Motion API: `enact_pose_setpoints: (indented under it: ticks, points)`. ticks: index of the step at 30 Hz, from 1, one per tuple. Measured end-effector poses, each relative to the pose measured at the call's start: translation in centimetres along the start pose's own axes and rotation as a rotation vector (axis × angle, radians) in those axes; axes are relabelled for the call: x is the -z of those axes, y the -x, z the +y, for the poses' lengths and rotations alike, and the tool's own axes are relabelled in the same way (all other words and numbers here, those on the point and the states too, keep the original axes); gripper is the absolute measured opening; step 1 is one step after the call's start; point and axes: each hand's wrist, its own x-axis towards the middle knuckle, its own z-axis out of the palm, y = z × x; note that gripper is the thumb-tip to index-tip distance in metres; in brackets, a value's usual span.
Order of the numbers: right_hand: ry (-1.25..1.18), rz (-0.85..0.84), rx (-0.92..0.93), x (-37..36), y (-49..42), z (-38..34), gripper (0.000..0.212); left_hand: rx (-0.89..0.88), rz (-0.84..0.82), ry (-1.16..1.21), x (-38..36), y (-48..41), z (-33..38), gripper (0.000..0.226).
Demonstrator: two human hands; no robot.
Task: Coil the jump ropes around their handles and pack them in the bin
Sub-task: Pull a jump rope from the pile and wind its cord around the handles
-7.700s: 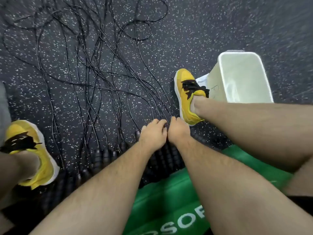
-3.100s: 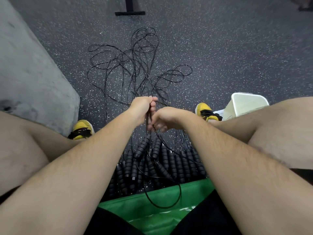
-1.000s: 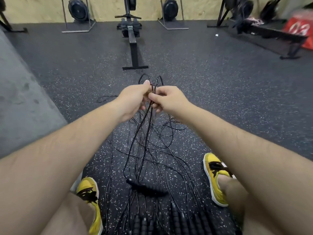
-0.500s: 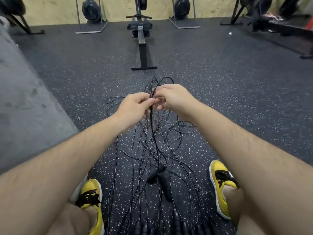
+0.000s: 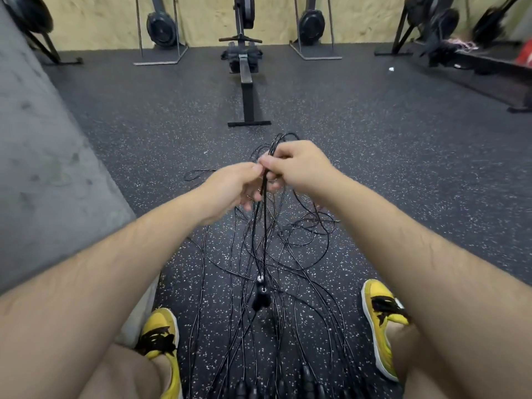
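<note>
Head view: both hands hold up one thin black jump rope (image 5: 264, 226) at mid-picture.
The left hand (image 5: 230, 188) pinches the doubled cord between thumb and forefinger, and the right hand (image 5: 299, 165) curls round the same cord just beside it. The rope hangs straight down, long axis vertical, with its two black handles (image 5: 260, 298) together at the low end. More black ropes (image 5: 302, 231), too tangled to count, lie on the speckled black rubber floor (image 5: 403, 168) between two yellow shoes (image 5: 161, 326). A grey concrete block (image 5: 43, 168) hems the left side. Open floor runs to the right and ahead to one black rowing machine (image 5: 247, 82).
</note>
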Motion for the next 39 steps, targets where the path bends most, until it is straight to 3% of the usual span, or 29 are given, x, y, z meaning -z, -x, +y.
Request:
enact_pose_setpoints:
  ticks: [3, 5, 8, 10, 12, 14, 19, 23, 26, 29, 31, 35, 39]
  points:
    - [-0.022, 0.033, 0.021, 1.2, -0.6, -1.9, 0.023, 0.028, -0.078, -0.133, -0.3, 0.6, -0.4, 0.017]
    - [-0.072, 0.055, 0.050, 1.6, -1.0, -2.0, 0.023, -0.035, 0.054, -0.249, -0.6, 0.3, 0.0, 0.014]
    - [-0.243, 0.008, -0.024, 1.0, 0.1, 0.4, 0.021, -0.141, 0.248, -0.229, -0.7, -0.6, 1.3, 0.019]
    - [-0.089, -0.084, -0.065, -0.5, 1.0, 2.6, 0.032, -0.192, 0.290, -0.148, -0.9, -1.1, 2.0, 0.017]
    - [0.053, -0.135, -0.053, -1.9, 1.2, 3.7, 0.025, -0.201, 0.298, -0.069, -1.4, -1.6, 2.5, 0.017]
    - [0.068, -0.087, -0.025, -2.8, 0.8, 3.7, 0.004, -0.191, 0.300, 0.006, -2.0, -1.8, 3.0, 0.018]
    - [0.030, 0.097, 0.006, -1.8, 0.0, 3.6, 0.026, -0.182, 0.332, 0.092, -1.7, -2.5, 2.9, 0.022]
    - [-0.068, 0.179, 0.053, 0.2, 0.1, 2.1, 0.030, -0.030, 0.177, -0.108, -2.5, -1.5, 1.2, 0.034]
    - [-0.164, 0.173, 0.046, 0.8, 0.0, 1.8, 0.028, 0.021, 0.047, -0.443, -3.5, -0.7, -0.9, 0.015]
    - [-0.231, 0.170, 0.011, 1.4, -0.6, 2.3, 0.028, -0.035, 0.146, -0.410, -3.7, -1.1, -1.0, 0.015]
    - [-0.252, 0.100, -0.048, 1.9, -0.4, 3.0, 0.013, -0.089, 0.238, -0.328, -3.6, -1.3, 0.1, 0.014]
    - [0.186, -0.152, -0.054, 1.1, 1.2, 4.9, 0.013, -0.144, 0.304, -0.186, -3.2, -1.5, 1.3, 0.017]
    - [0.215, -0.094, 0.011, -0.3, 1.2, 5.3, 0.013, -0.156, 0.322, -0.142, -3.2, -1.3, 1.8, 0.021]
